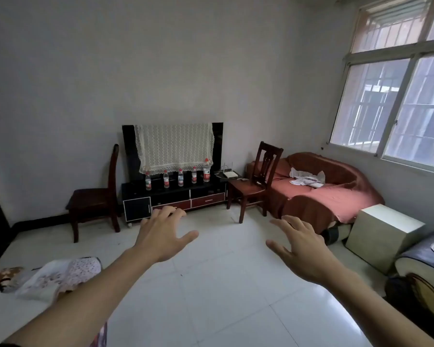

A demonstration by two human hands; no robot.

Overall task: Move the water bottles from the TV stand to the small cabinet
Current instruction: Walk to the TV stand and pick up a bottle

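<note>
So nothing's been moved yet, as far as I can judge. All five water bottles (180,177) are lined up in a row along the front edge of the TV stand (173,196) against the far wall, right under the TV (172,146) with the lace cloth (174,146) draped over it. Four are small, and the one at the right end is a taller bottle (206,170). My left hand (162,236) and right hand (300,249) are both stretched out in front of me, fingers spread and loose, holding nothing, and both are well short of the stand across the tiled floor (223,284). I'd guess they're out like that just to get ready to reach. The small cabinet (383,236), I'm pretty sure, is that pale boxy thing over on the right, between the red-covered sofa (323,191) and a dark armchair (424,259). Its top looks flat, so bottles should stand fine there. There's a wooden chair (95,196) on the left of the stand and another chair (256,181) on the right. Neither blocks the straight path, I think. With two free hands, grabbing one bottle in each seems sensible.
</note>
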